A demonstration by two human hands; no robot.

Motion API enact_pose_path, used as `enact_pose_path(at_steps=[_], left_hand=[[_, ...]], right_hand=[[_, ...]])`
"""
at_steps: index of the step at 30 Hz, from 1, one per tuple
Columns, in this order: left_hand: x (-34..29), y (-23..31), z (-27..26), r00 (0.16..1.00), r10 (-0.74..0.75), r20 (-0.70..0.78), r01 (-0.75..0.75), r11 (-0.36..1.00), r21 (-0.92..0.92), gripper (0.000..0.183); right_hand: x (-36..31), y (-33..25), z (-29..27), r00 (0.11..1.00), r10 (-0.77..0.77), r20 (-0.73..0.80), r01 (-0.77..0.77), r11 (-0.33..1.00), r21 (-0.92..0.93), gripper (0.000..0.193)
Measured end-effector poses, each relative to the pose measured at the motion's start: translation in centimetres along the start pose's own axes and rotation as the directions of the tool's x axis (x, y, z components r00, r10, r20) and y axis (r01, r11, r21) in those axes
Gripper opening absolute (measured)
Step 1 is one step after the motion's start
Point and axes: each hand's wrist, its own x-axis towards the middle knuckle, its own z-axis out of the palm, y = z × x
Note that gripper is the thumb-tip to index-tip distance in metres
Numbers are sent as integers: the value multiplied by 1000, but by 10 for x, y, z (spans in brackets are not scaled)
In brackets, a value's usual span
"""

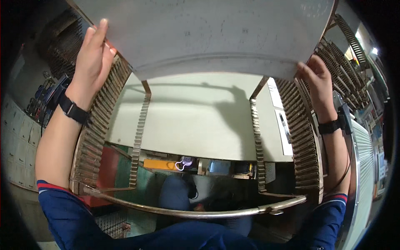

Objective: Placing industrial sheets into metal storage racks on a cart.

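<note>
A large flat grey panel (208, 39) with faint marks spans the top of the view. My left hand (93, 58) grips its left edge, fingers pointing up along it. At the lower right corner, my right hand (316, 77) holds the edge between thumb and bent fingers. Beneath the panel stands a slotted metal rack (100, 121). Its toothed left and right sides run toward me below my hands. A curved metal bar (196, 212) crosses the rack's near end. Whether the panel's edges sit in the slots I cannot tell.
A pale table (187, 121) lies behind the rack, with papers and a pen (284, 125) at its right. Under it a shelf holds an orange item (160, 164) and a purple-and-white object (184, 162). Lockers (18, 133) stand left; more slotted racks (341, 71) stand at far right.
</note>
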Motion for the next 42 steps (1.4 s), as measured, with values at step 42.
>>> enact_pose_path(at_steps=[42], left_hand=[[60,-1,2,987,100,122,-87,990,-114,45]], right_hand=[[66,6,41,997,56,-61,-64,987,-148,24]])
